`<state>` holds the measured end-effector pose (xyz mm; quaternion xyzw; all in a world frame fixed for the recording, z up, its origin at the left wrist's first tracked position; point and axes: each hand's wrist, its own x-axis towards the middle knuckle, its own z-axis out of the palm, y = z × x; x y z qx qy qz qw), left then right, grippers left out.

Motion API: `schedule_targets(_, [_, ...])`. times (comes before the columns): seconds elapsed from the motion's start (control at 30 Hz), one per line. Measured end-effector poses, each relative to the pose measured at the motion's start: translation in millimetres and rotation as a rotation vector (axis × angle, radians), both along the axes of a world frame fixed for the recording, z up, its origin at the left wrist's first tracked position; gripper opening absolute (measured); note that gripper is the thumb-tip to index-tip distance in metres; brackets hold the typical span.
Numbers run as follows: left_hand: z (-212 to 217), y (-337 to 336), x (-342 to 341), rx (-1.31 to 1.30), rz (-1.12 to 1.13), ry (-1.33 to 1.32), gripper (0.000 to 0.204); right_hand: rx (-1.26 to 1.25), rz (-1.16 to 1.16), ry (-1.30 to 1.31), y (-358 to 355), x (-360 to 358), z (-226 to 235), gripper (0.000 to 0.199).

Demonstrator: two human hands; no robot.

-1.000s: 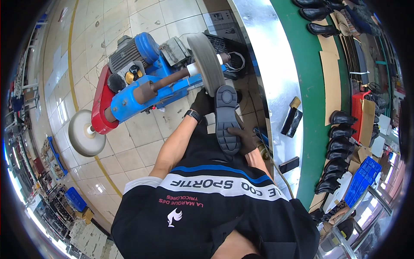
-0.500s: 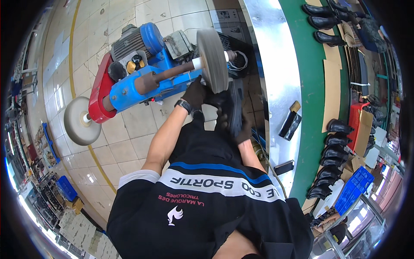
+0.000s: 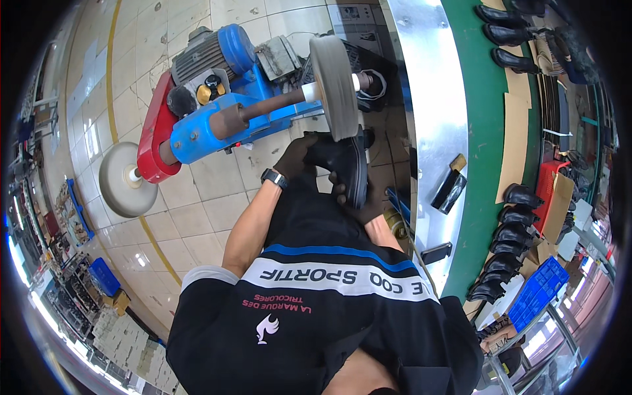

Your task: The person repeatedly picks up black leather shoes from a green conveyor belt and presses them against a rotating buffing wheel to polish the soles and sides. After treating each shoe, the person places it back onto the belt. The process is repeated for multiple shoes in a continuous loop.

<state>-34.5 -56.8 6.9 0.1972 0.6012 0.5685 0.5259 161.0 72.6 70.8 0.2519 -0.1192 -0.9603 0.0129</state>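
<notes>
Black leather catches the eye just above the middle of the frame, where a dark shoe [image 3: 350, 172] is held up against the lower edge of a grey buffing wheel [image 3: 334, 87]. The left hand [image 3: 296, 158], in a dark glove with a black wristwatch [image 3: 272, 178] at the wrist, is closed around the shoe's left side, fingers wrapped over the upper. The right hand [image 3: 359, 205], also gloved, grips the shoe from below and to the right, its fingers curled about the sole edge; both hands are shut firmly on it. The wheel sits on a brown shaft [image 3: 273, 105] that runs leftward into a blue polishing machine [image 3: 217, 112], whose ribbed grey motor [image 3: 201, 56] stands in the upper middle of the frame. A red guard [image 3: 155, 131] covers the machine's left end, and beyond it, at the left of the frame, a pale round buffing pad [image 3: 125, 178] hangs on the same axle. Beige floor tiles [image 3: 197, 210] with a yellow line lie under the machine. To the right, a shiny metal bench edge [image 3: 428, 99] curves down the frame beside a green surface [image 3: 484, 131], on which rows of finished black shoes [image 3: 510, 243] stand at the right and upper right. A blue crate [image 3: 543, 293] sits at the lower right. The person's black shirt with a white and blue band fills the bottom.
</notes>
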Motion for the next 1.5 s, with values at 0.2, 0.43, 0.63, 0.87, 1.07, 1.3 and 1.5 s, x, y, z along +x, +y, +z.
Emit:
schedule_targets(0.2, [-65, 0, -31, -0.009, -0.123, 0.005, 0.037, -0.077, -0.043, -0.203, 7, -47, -28, 0.059])
schedule_targets(0.43, [-72, 30, -57, -0.256, -0.466, 0.453, 0.032, -0.259, -0.245, -0.338, 14, -72, -64, 0.040])
schedule_targets(0.63, [-102, 19, -64, -0.429, -1.002, 0.927, 0.031, -0.427, -0.316, -0.497, 20, -83, -136, 0.034])
schedule_targets(0.87, [-87, 9, -9, -0.151, -0.819, 0.710, 0.038, 0.835, 0.091, -0.251, 20, -10, -85, 0.031])
schedule_targets(1.07, [48, 85, 61, -0.181, -0.605, 0.687, 0.049, 1.239, 0.135, -0.907, 84, 118, 47, 0.066])
schedule_targets(1.3, [206, 278, 90, 0.374, -0.702, 0.651, 0.038, 1.250, -0.184, -1.067, 183, 183, 109, 0.048])
schedule_targets(1.5, [356, 351, 98, 0.540, -0.553, 0.442, 0.043, 0.731, -1.154, -0.380, 310, 221, 27, 0.036])
